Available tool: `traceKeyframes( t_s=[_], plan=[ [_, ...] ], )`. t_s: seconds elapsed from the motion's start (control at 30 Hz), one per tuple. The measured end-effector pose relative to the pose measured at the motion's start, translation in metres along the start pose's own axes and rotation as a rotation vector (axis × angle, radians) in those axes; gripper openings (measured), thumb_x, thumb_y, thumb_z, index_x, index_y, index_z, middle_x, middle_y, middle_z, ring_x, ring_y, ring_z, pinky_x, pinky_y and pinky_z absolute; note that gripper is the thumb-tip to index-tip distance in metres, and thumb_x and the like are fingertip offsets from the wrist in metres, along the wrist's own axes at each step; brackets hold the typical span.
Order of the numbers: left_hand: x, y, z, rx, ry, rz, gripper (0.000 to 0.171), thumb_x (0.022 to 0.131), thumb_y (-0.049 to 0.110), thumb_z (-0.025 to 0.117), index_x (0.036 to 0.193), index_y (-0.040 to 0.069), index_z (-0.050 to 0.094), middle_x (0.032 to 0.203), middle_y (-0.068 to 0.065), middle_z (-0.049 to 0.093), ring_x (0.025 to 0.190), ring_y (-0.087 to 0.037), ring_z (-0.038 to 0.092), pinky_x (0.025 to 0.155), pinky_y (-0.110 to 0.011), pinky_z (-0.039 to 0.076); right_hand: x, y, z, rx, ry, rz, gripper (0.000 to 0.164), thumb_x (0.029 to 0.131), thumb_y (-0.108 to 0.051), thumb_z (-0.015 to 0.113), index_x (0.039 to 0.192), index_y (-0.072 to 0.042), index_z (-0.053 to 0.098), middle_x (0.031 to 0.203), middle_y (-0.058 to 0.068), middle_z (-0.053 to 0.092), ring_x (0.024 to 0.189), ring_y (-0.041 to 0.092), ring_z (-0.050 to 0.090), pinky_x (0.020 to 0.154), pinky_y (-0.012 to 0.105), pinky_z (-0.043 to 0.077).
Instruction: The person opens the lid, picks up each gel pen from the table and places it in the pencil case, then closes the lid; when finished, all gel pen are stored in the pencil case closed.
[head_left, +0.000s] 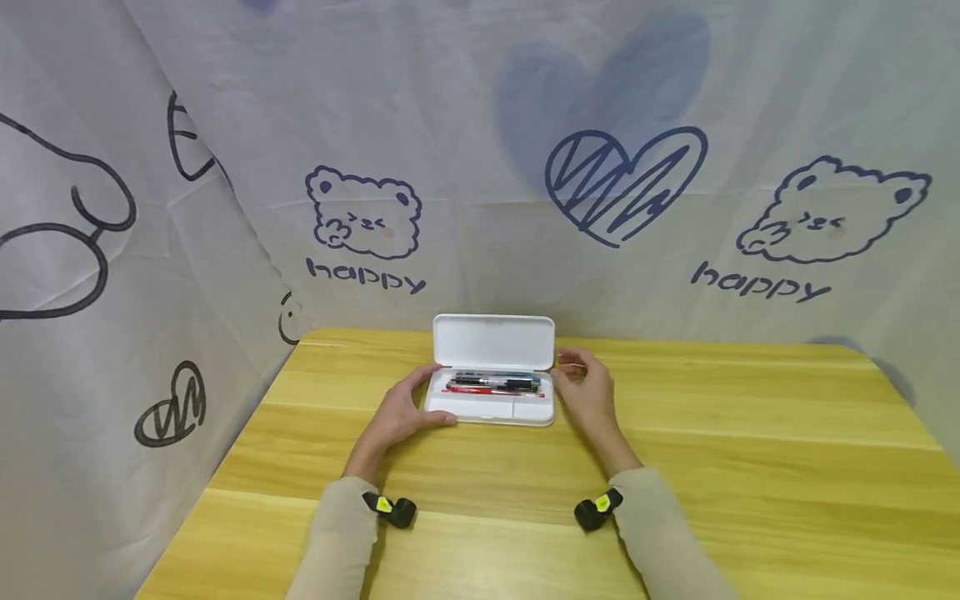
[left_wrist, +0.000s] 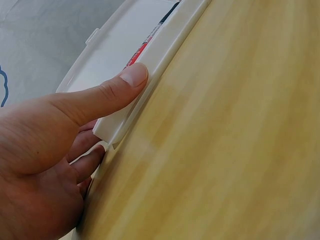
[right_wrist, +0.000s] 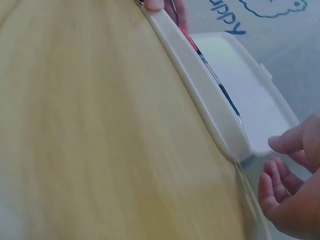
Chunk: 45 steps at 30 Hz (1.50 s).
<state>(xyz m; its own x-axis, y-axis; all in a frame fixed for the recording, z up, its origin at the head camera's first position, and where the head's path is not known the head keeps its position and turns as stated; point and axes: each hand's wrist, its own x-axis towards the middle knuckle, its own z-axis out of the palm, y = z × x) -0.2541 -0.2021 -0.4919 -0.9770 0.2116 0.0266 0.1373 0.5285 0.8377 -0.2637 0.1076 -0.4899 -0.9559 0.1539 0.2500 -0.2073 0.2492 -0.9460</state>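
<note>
A white pencil case (head_left: 471,407) lies on the table with its hinged lid (head_left: 495,342) standing up at the back. Inside, in the rear compartment, are a red pen (head_left: 480,391), a black pen (head_left: 517,385) and other pens beside them. My left hand (head_left: 397,414) grips the case's left end, thumb over the front rim and fingers around the side. At the right end, my right hand (head_left: 591,396) has its fingers loosely bent and holds nothing. Its thumb (right_wrist: 287,140) is right at the lid's edge in the right wrist view.
The wooden table (head_left: 712,467) has rounded back corners. A pale cloth (head_left: 480,167) printed with bears, hearts and "happy" hangs behind the table and along its left side. Each sleeve cuff carries a black wrist camera (head_left: 401,512).
</note>
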Motion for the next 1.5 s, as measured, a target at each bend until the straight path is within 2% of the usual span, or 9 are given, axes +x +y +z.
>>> traceKeyframes(
  t_s=[0.17,0.37,0.5,0.63,0.9,1.03,1.2,1.33,1.5],
  plan=[
    [0.002,0.001,0.0,-0.002,-0.001,0.018,0.095,0.071,0.022,0.096,0.152,0.009,0.048,0.16,-0.017,0.041,0.152,-0.036,0.027,0.124,-0.052,0.02,0.003,0.004,-0.006,-0.006,-0.109,0.101,0.052,0.089,0.009,0.069,0.14,0.005,0.056,0.128,0.026,0.065,0.109,0.037,0.066,0.094,0.03,0.055],
    [0.002,0.0,0.0,0.003,0.0,0.026,0.093,0.072,0.021,0.096,0.151,0.009,0.048,0.159,-0.017,0.042,0.151,-0.037,0.028,0.124,-0.054,0.02,0.005,0.008,-0.006,-0.034,-0.229,0.08,0.056,0.093,0.007,0.065,0.146,0.003,0.051,0.127,0.026,0.066,0.112,0.036,0.065,0.098,0.038,0.054],
    [0.001,0.0,0.001,0.007,0.003,0.025,0.093,0.072,0.022,0.096,0.151,0.009,0.048,0.159,-0.017,0.042,0.151,-0.037,0.028,0.123,-0.054,0.021,0.005,0.01,-0.006,-0.034,-0.238,0.069,0.053,0.093,0.006,0.065,0.145,0.002,0.052,0.122,0.025,0.069,0.109,0.034,0.066,0.093,0.031,0.055],
    [0.0,-0.001,0.0,-0.009,0.01,0.009,0.095,0.071,0.021,0.096,0.151,0.009,0.046,0.158,-0.015,0.044,0.151,-0.035,0.029,0.124,-0.053,0.02,0.004,0.011,-0.004,-0.046,-0.239,0.08,0.051,0.094,0.005,0.065,0.143,-0.001,0.053,0.12,0.023,0.07,0.107,0.031,0.066,0.095,0.034,0.054],
    [0.0,-0.004,0.001,-0.121,0.012,0.061,0.123,0.071,0.011,0.096,0.164,0.019,0.016,0.157,-0.014,0.046,0.15,-0.034,0.031,0.124,-0.057,0.009,0.003,0.012,-0.003,-0.047,-0.222,0.06,0.045,0.093,0.007,0.065,0.136,-0.001,0.054,0.115,0.024,0.071,0.104,0.032,0.066,0.092,0.032,0.055],
    [0.0,-0.003,0.001,-0.12,0.004,0.064,0.116,0.071,0.013,0.096,0.161,0.023,0.023,0.157,-0.013,0.046,0.149,-0.033,0.033,0.124,-0.056,0.012,0.002,0.013,-0.004,-0.066,-0.204,0.049,0.038,0.094,0.007,0.063,0.13,-0.002,0.056,0.113,0.023,0.071,0.104,0.031,0.066,0.091,0.033,0.054],
    [0.0,-0.002,0.002,-0.106,0.012,0.043,0.104,0.071,0.014,0.096,0.153,0.014,0.032,0.151,-0.017,0.052,0.142,-0.036,0.043,0.122,-0.057,0.023,0.0,0.01,-0.005,-0.06,-0.164,0.038,0.02,0.106,-0.007,0.05,0.121,-0.002,0.062,0.109,0.018,0.07,0.102,0.028,0.063,0.091,0.033,0.048],
    [0.001,-0.003,0.002,-0.136,0.008,0.045,0.099,0.07,0.009,0.096,0.148,0.009,0.035,0.141,-0.02,0.058,0.132,-0.036,0.053,0.118,-0.054,0.032,-0.003,0.008,-0.008,-0.037,-0.188,0.049,0.029,0.11,-0.024,0.05,0.12,-0.001,0.063,0.116,0.017,0.067,0.108,0.029,0.061,0.096,0.039,0.047],
    [0.002,-0.005,0.003,-0.149,0.014,0.074,0.097,0.07,0.006,0.095,0.148,0.003,0.037,0.146,-0.022,0.054,0.133,-0.036,0.051,0.116,-0.051,0.036,-0.004,0.009,-0.013,-0.035,-0.261,0.06,0.036,0.104,-0.031,0.063,0.126,-0.003,0.063,0.125,0.015,0.065,0.117,0.028,0.059,0.103,0.042,0.046]
  ],
)
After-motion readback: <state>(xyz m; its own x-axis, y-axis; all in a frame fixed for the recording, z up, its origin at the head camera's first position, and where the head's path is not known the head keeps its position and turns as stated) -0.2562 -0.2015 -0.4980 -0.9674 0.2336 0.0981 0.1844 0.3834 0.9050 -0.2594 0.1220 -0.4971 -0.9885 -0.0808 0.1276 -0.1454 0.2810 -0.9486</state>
